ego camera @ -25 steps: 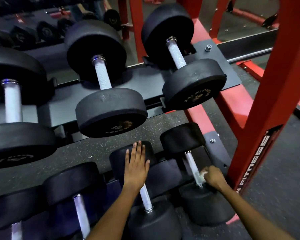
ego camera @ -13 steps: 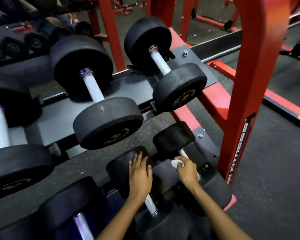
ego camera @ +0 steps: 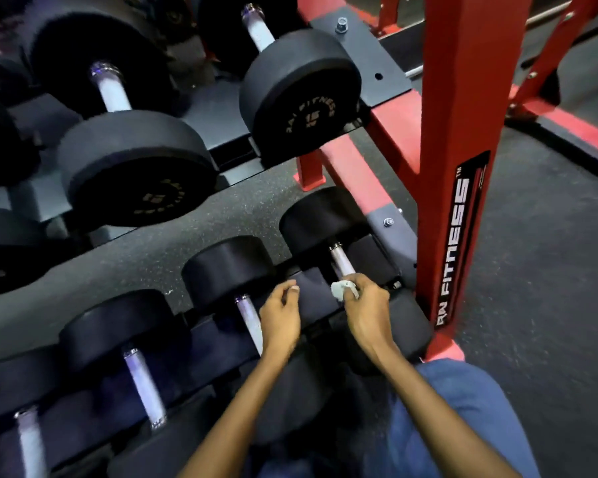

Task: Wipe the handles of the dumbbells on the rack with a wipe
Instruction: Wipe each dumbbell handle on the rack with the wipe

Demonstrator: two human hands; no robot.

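On the lower shelf of the rack, the rightmost dumbbell shows its silver handle [ego camera: 340, 260] between two black heads. My right hand [ego camera: 368, 310] grips the near part of that handle with a white wipe [ego camera: 339, 289] bunched under the fingers. My left hand [ego camera: 280, 319] hovers just left of it, fingers loosely curled and holding nothing, over the neighbouring dumbbell's handle [ego camera: 251, 320]. Another lower-shelf handle [ego camera: 142, 384] lies further left. Bigger dumbbells sit on the upper shelf, one handle [ego camera: 111, 88] at upper left.
A red upright post [ego camera: 460, 167] of the rack stands close to the right of my right hand. Dark rubber floor [ego camera: 549, 270] spreads to the right. My blue trouser leg [ego camera: 463, 426] fills the lower right.
My left hand has lifted off the black dumbbell head and curled loosely. My right hand with the wipe has slid back down the handle toward me. The view has moved closer and lower.
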